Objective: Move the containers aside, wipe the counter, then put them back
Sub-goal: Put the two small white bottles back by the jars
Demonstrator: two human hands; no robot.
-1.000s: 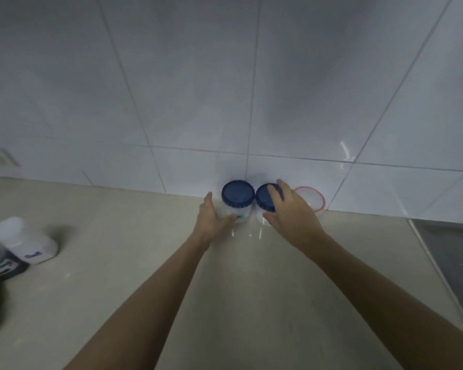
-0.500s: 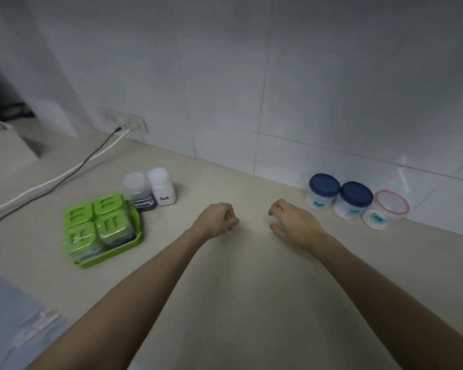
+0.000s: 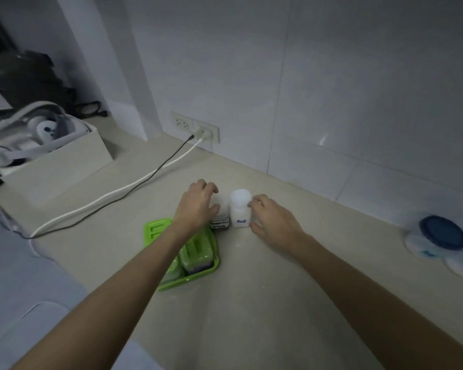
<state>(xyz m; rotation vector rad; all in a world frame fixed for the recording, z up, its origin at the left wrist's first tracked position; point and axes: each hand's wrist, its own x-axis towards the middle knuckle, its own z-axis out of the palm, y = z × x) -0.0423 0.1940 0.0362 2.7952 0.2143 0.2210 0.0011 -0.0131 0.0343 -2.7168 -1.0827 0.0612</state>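
Observation:
A white salt bottle (image 3: pixel 240 209) and a dark-labelled jar (image 3: pixel 219 224) stand side by side on the beige counter (image 3: pixel 251 303). My left hand (image 3: pixel 198 205) comes down over the jar's white cap, with the fingers curled around it. My right hand (image 3: pixel 271 221) is at the right side of the salt bottle, fingers spread, fingertips and thumb touching its cap and base. A green tray (image 3: pixel 155 231) of green-lidded boxes lies just left of the jar, partly under my left forearm. Blue-lidded round containers (image 3: pixel 441 232) stand against the wall at the far right.
A white and a black cable (image 3: pixel 134 188) run across the counter from the wall outlet (image 3: pixel 198 129). A beige box holding a headset (image 3: pixel 64 158) sits at the back left. The tiled wall runs behind the bottles.
The view has swung left, away from the blue-lidded containers. Both hands have moved left from bare counter to the salt bottle and the dark-labelled jar.

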